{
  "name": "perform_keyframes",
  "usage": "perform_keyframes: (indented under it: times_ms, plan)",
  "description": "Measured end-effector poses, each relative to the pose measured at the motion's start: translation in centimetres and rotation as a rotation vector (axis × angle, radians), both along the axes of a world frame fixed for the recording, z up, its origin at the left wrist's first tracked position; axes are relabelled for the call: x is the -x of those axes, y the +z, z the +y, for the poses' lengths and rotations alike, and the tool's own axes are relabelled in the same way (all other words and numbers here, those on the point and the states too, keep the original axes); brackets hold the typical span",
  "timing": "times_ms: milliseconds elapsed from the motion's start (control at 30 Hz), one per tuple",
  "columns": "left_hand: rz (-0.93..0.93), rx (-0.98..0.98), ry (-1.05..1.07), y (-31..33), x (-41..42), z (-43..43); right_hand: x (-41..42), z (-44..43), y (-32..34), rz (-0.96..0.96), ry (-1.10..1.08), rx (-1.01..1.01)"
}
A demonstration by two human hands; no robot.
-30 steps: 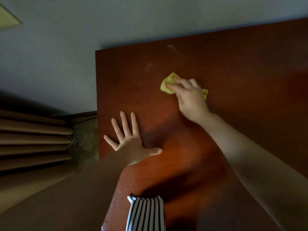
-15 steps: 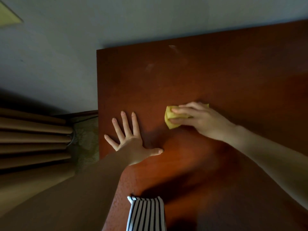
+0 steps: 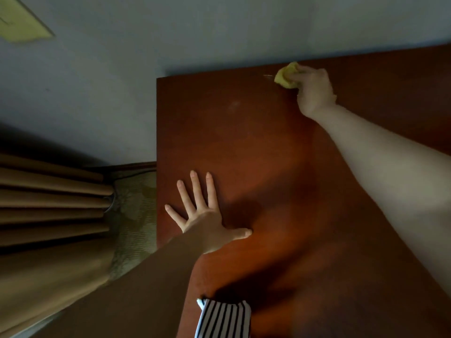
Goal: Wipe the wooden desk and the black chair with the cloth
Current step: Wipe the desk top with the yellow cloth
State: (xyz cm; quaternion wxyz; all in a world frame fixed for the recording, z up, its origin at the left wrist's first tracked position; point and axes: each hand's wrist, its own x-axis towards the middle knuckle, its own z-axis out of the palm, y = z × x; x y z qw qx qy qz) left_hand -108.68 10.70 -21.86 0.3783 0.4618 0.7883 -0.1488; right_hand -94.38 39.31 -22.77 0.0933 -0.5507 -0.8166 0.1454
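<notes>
The reddish-brown wooden desk (image 3: 268, 147) fills the right half of the head view. A crumpled yellow cloth (image 3: 286, 76) lies at the desk's far edge by the wall, and my right hand (image 3: 314, 92) grips it with curled fingers, arm stretched far out. My left hand (image 3: 202, 215) rests flat on the desk near its left edge, fingers spread and straight. The black chair is not in view.
A grey wall (image 3: 122, 81) runs behind and left of the desk. Tan pleated curtains (image 3: 48, 198) and a patterned green fabric (image 3: 133, 211) stand left of the desk's edge. A black-and-white striped garment (image 3: 223, 318) shows at the bottom.
My right hand has swept the cloth from the desk's middle, near the left hand, up to the far edge by the wall. The left hand has stayed flat in place.
</notes>
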Motion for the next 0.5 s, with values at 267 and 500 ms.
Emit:
perform_keyframes:
  times_ms: [267,500]
  plan:
    - [0.006,-0.011,0.002,-0.4,0.1,0.0,6.6,-1.4,-0.5,0.093,-0.179,0.035]
    - [0.023,-0.023,0.023,-0.4,0.1,0.0,7.2,-8.3,-1.0,0.124,0.370,-0.019]
